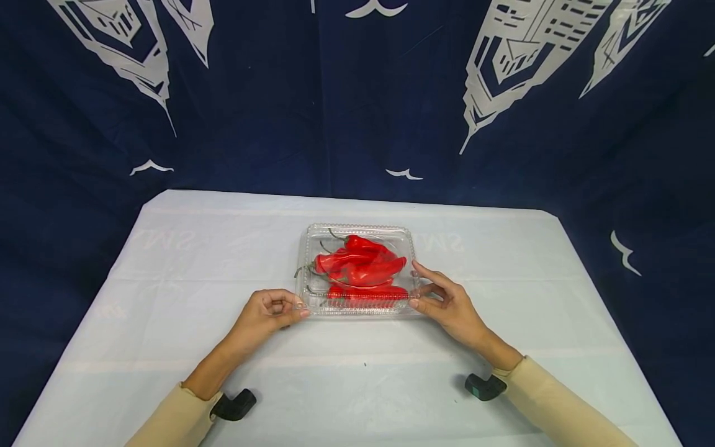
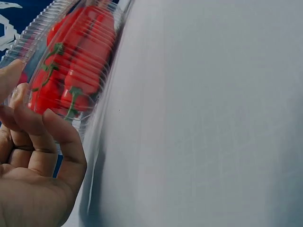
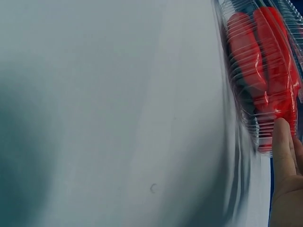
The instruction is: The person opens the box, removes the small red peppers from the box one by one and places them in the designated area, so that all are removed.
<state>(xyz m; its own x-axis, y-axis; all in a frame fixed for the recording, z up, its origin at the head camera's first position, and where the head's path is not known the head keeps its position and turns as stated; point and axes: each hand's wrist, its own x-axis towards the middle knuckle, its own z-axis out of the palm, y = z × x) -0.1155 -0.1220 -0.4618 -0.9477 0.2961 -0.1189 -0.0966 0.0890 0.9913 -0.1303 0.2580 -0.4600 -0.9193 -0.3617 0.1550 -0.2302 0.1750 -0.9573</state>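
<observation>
Head: box [image 1: 365,227] of peppers [image 1: 363,268], centre; left hand [image 1: 265,313], pinched on lower-left corner; right hand [image 1: 452,307] at right side, fingers apart, grip unclear; seemingly paired for steadiness. Left wrist: box, upper left, above curled fingers. Right wrist: box, upper right, finger against end.

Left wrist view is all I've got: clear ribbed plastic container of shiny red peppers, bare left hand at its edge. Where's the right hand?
Observer: The bare right hand, beige-sleeved, is at the opposite end of the clear plastic container, its thumb and a fingertip at the edge.
Operator: Copy. Green stems on my side, near the left hand. Which pepper ends are over there?
Observer: Head view shows the tips of the shiny red peppers pointing toward the right hand.
</observation>
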